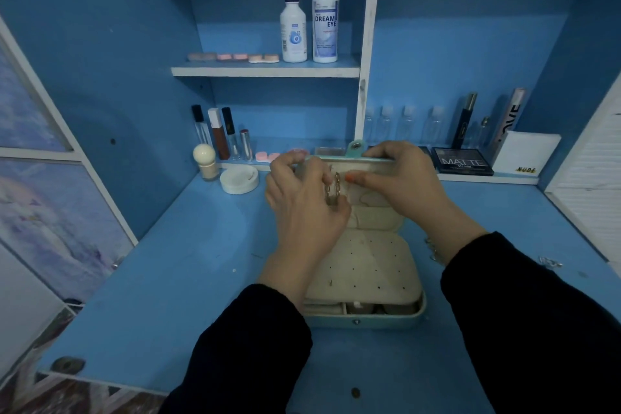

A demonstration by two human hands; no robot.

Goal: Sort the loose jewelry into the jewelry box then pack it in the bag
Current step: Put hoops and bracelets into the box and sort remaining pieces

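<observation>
A teal jewelry box (386,321) with a cream lining stands open on the blue desk, its lid raised toward the shelves. A perforated cream earring panel (366,265) lies over the lower tray. My left hand (304,202) holds a gold chain bracelet (334,190) in front of the lid's inner pockets. My right hand (401,178) grips the lid's top edge, thumb pressed on the lining. More loose jewelry (433,250) lies by my right wrist, and a small silver piece (551,261) lies at the desk's right. No bag is in view.
Lipsticks (221,134), a round white compact (239,179) and a cream-capped bottle (205,160) stand at the back left. Small clear bottles (406,124), a MATTE palette (463,161) and a white NUDE box (524,153) line the right shelf. Two lens-solution bottles (309,20) stand on the upper shelf.
</observation>
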